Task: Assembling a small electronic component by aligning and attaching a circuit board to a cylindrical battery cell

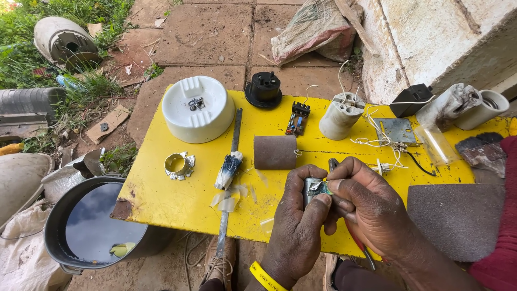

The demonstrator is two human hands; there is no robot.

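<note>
A small metal part (313,188) is clamped in the left hand (301,215) above the yellow table (161,199), so it is steadied, while a thin tool (361,245) (partly hidden) is gripped by the right hand (371,207).

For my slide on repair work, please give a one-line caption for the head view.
Both hands, left hand and right hand, grip a small metal part over a yellow board strewn with lamp parts.

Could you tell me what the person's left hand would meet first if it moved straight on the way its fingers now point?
Probably the right hand: the left hand, gripping a small metal part, points right toward it, and they already touch.
</note>
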